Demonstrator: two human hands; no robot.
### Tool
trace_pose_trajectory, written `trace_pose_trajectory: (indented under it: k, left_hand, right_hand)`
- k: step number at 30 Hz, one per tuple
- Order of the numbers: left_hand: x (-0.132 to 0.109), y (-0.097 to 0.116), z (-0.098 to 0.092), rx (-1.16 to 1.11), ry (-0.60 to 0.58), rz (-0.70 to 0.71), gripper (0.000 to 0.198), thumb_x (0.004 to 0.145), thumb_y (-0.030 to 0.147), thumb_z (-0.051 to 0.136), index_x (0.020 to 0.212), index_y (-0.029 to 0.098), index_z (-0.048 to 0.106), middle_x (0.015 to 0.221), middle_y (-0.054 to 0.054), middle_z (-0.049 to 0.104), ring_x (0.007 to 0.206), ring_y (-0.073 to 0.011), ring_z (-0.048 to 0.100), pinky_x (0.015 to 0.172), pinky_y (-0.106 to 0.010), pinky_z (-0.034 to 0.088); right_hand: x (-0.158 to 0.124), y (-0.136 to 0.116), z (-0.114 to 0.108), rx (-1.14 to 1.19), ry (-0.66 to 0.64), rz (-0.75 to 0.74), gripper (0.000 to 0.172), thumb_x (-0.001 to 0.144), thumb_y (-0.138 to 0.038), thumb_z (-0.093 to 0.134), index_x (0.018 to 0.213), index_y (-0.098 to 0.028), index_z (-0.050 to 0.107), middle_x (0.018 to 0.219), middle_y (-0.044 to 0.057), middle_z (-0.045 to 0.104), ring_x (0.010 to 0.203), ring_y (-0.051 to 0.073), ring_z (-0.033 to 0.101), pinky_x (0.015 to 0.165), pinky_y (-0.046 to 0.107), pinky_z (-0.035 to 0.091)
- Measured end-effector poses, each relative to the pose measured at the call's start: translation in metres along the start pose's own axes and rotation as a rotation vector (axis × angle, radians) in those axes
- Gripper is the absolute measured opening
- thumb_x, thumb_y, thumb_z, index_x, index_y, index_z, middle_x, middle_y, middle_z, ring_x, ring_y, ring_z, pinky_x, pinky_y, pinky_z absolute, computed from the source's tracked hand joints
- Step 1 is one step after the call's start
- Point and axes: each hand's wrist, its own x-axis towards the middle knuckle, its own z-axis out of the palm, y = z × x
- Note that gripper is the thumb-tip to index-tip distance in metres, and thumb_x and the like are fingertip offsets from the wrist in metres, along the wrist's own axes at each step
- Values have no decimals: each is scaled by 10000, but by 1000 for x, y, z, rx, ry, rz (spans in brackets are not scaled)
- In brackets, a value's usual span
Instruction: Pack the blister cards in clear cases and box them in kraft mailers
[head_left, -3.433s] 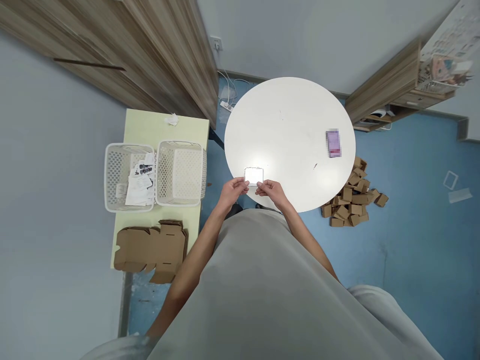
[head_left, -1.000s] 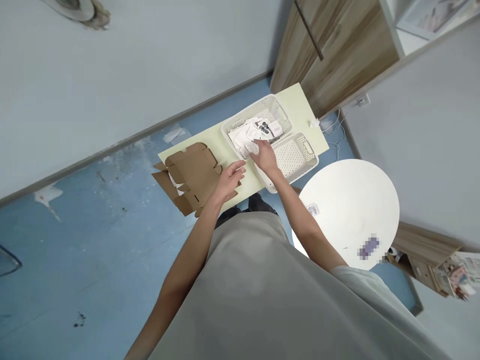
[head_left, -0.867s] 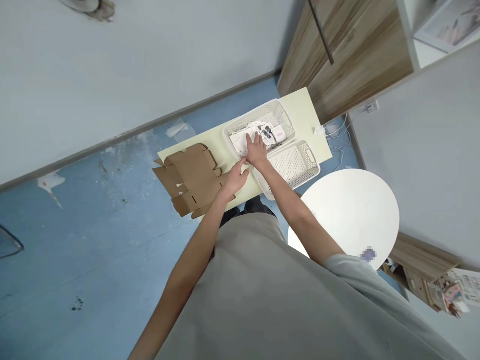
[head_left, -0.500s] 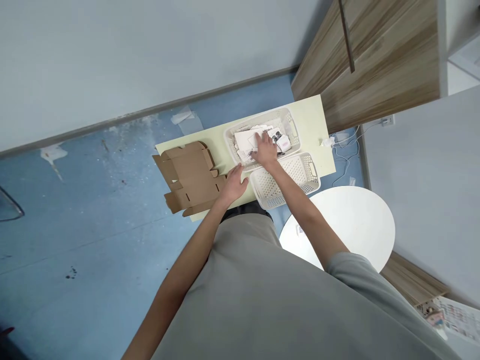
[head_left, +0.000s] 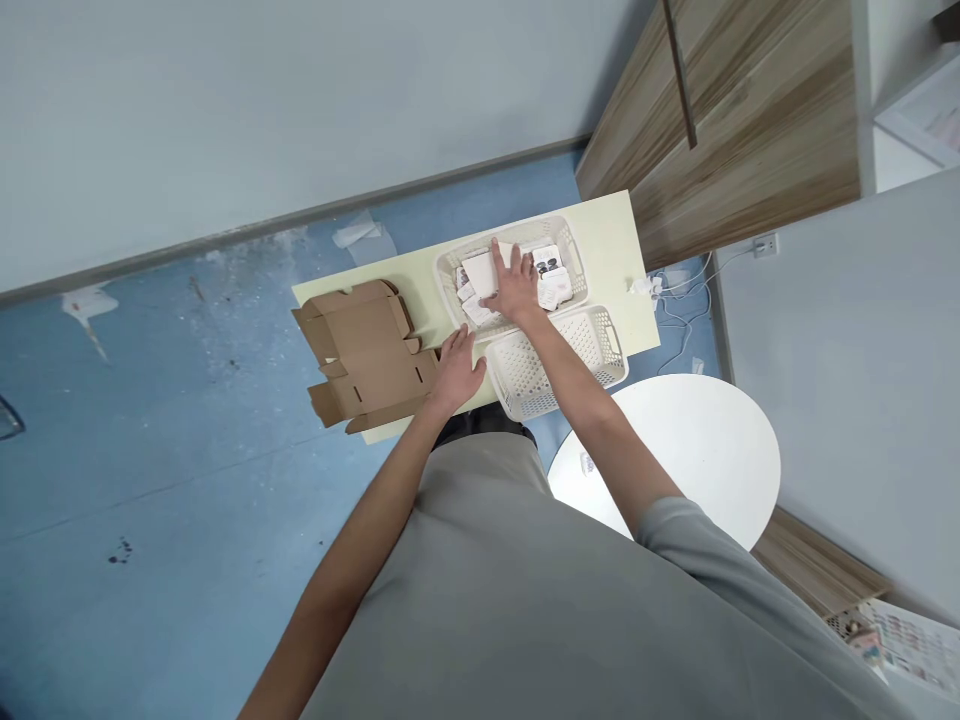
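Observation:
My right hand (head_left: 516, 288) is spread over the white items (head_left: 484, 275) inside the far white basket (head_left: 577, 262), its fingers apart and touching the top pieces. Small white boxes (head_left: 553, 288), some with dark round marks, lie right of that hand. My left hand (head_left: 457, 374) rests by the near left corner of this basket, fingers extended, holding nothing. Left of it lies an unfolded brown cardboard box (head_left: 375, 350). A second white basket (head_left: 525, 375) with perforated walls stands nearer to me, under my right forearm, and no contents show in it.
Both baskets and the cardboard are on a pale yellow table (head_left: 634, 270). A round white table (head_left: 705, 450) stands at the right. White cables (head_left: 686, 320) hang beyond the yellow table's right end. A wood-grain cabinet (head_left: 750, 130) is at the upper right.
My right hand has shifted slightly left over the items, its fingers more spread, and the white pieces beneath have moved. The whole view has drifted a little; my left hand stays beside the basket.

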Motion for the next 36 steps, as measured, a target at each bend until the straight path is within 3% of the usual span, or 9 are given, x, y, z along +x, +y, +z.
trace_pose_trajectory:
  k: [2, 6, 9, 14, 20, 25, 30, 33, 36]
  left_hand:
    - [0, 1, 2, 25, -3, 9, 655, 924, 391, 699, 1527, 145, 626, 1773, -185, 460, 1683, -446, 299, 1414, -633, 201]
    - [0, 1, 3, 8, 12, 16, 633, 931, 410, 712, 1513, 172, 634, 1755, -180, 486, 1683, -451, 292, 1408, -656, 199]
    - [0, 0, 2, -5, 13, 26, 610, 934, 424, 726, 1490, 184, 647, 1745, -185, 494, 1689, -445, 285, 1408, -650, 199]
    - [-1, -4, 1, 37, -24, 51, 596, 936, 383, 703, 1487, 161, 649, 1761, -196, 471, 1695, -437, 291, 1411, -638, 193]
    - [-3, -5, -1, -21, -58, 81, 624, 946, 421, 702, 1518, 179, 639, 1753, -170, 494, 1717, -412, 271, 1413, -623, 207]
    - [-22, -9, -12, -121, -89, 155, 608, 982, 395, 660, 1550, 184, 612, 1734, -169, 517, 1699, -391, 333, 1416, -589, 217]
    - [-71, -23, -65, -203, -147, 201, 514, 1008, 358, 636, 1486, 173, 676, 1576, -183, 659, 1528, -404, 559, 1350, -567, 358]
    - [-111, -51, -121, -258, -176, 240, 449, 1050, 351, 579, 1459, 214, 703, 1483, -148, 720, 1408, -382, 655, 1270, -551, 460]
    - [-151, -98, -186, -295, -140, 208, 430, 1090, 359, 516, 1430, 196, 721, 1450, -140, 745, 1342, -357, 702, 1221, -516, 509]
  right_hand:
    - [0, -13, 5, -40, -57, -4, 1290, 886, -471, 924, 1826, -122, 113, 1878, 285, 63, 1719, 556, 100, 1351, 741, 192]
    - [-13, -30, 6, -145, -106, -65, 995, 974, -234, 808, 1801, -148, 261, 1875, 237, 182, 1690, 496, 244, 1325, 647, 338]
    - [-29, -35, 4, -156, -99, -92, 835, 1015, -205, 720, 1767, -190, 355, 1846, 173, 308, 1629, 434, 378, 1279, 598, 437]
    - [-48, -30, -7, -80, -73, -101, 597, 1109, -210, 546, 1687, -90, 458, 1658, 239, 532, 1454, 384, 580, 1207, 518, 515]
    - [-60, 1, -28, 5, 102, 116, 668, 1121, -266, 465, 1758, -101, 350, 1623, 260, 572, 1377, 404, 654, 1156, 550, 557]
    - [-73, 26, -29, 62, 248, 129, 734, 1074, -298, 493, 1761, -88, 344, 1708, 223, 523, 1528, 403, 545, 1239, 609, 495]
    - [-89, 6, -20, 370, 277, 144, 659, 982, -409, 711, 1546, -78, 629, 1485, 229, 726, 1403, 366, 676, 1241, 589, 516]
    - [-111, -42, -2, 534, 441, 159, 499, 987, -428, 730, 1397, -143, 736, 1417, 205, 764, 1308, 319, 735, 1143, 509, 598]
    - [-146, -112, 27, 564, 616, 136, 426, 1053, -397, 623, 1382, -157, 748, 1366, 219, 779, 1259, 271, 749, 1093, 413, 611]
